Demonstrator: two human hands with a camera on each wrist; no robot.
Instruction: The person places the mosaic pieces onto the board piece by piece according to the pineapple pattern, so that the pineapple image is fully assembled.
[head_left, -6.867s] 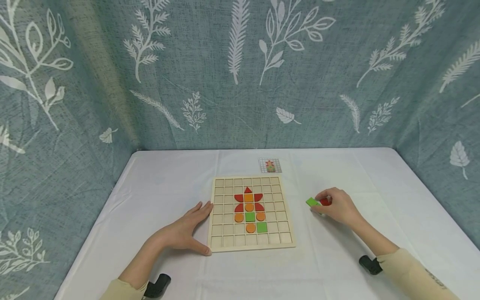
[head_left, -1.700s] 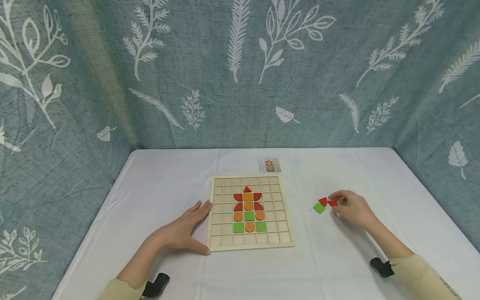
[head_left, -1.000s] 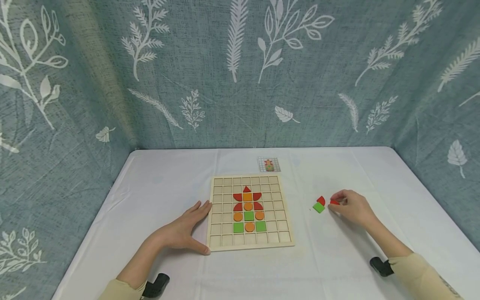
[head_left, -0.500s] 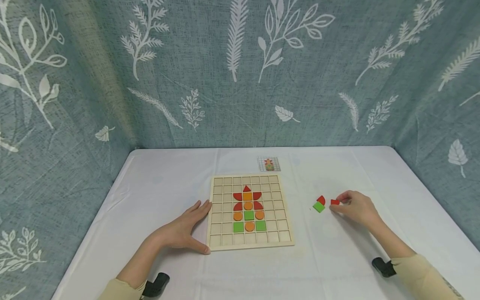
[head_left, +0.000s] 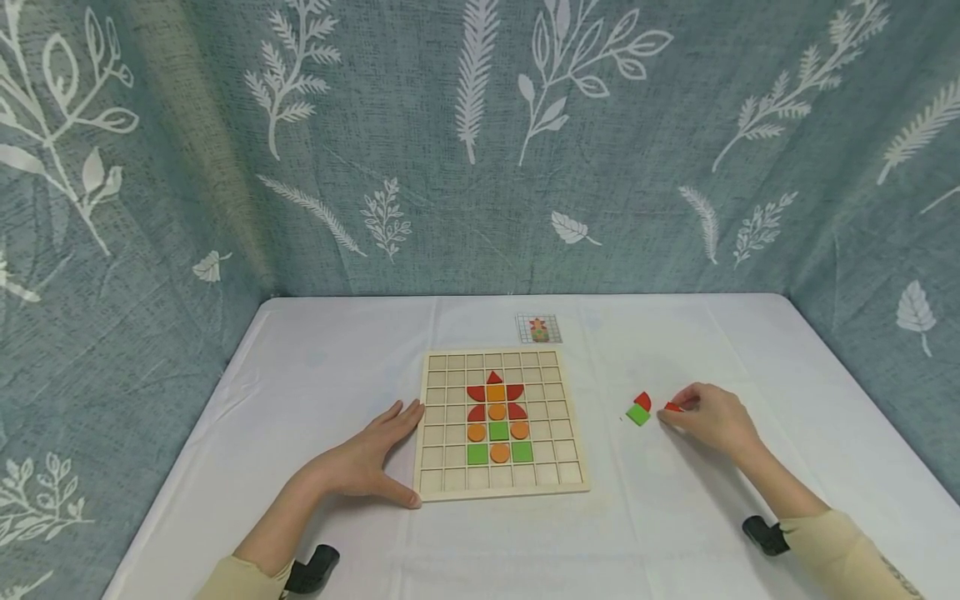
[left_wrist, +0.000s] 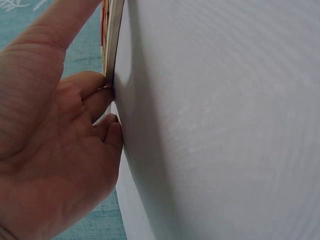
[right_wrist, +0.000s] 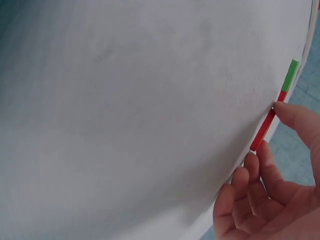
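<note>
A square wooden grid board [head_left: 555, 479] lies on the table, with red, orange and green tiles set in its middle cells. My left hand [head_left: 367, 457] rests at the board's left side, fingers spread along the edge and thumb at the near corner; the left wrist view shows the fingertips [left_wrist: 100, 102] against the rim. To the right of the board, my right hand [head_left: 712, 417] pinches a red tile [head_left: 672, 407] between thumb and forefinger. In the right wrist view this tile [right_wrist: 262, 131] is seen edge-on, its exact shape unclear.
Beside the right fingertips lie a loose green square tile [head_left: 637, 415] and a red rounded tile [head_left: 642, 401]. Behind the board is a small pattern card [head_left: 538, 328]. A white cloth covers the table [head_left: 337, 350]; a leaf-patterned curtain [head_left: 420, 125] hangs around it.
A green square has been added at the lower left of the board's pattern. The right hand has gone from a green tile to a red one, which turns slightly in its fingers. Left hand unmoved.
</note>
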